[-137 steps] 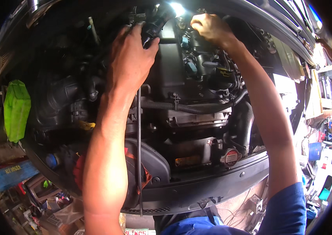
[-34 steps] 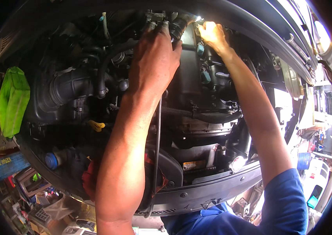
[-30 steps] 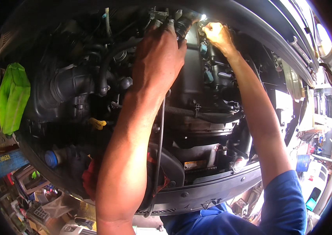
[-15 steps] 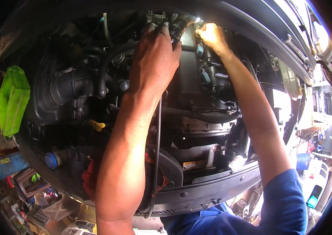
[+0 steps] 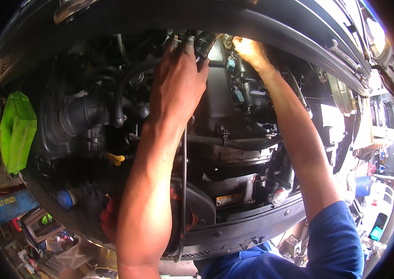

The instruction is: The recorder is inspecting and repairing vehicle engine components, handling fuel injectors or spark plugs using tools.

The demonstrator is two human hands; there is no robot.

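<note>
Both my arms reach over a car's engine [image 5: 215,107] to its far side, under a dark overhanging panel edge. My left hand [image 5: 178,76] is palm down with curled fingers, the thumb and forefinger around a black cylindrical part [image 5: 204,45]. Its fingertips are partly hidden among the parts there. To its right, across the black engine cover, my right hand [image 5: 251,51] is closed in a pinch, strongly lit. Whatever lies between its fingers is too small and glaring to make out. Beside it sit light blue connectors [image 5: 238,94] on the engine.
A thin dark rod [image 5: 184,195] stands upright beside my left forearm. At left are a black ribbed intake hose [image 5: 78,114], a bright green object [image 5: 18,132], a yellow handle [image 5: 116,159] and a blue cap [image 5: 65,199]. A radiator cap [image 5: 278,196] lies near the front edge.
The view has shifted, so the engine and both hands sit slightly lower and more of the overhanging panel shows. Both hands keep about the same places on the engine.
</note>
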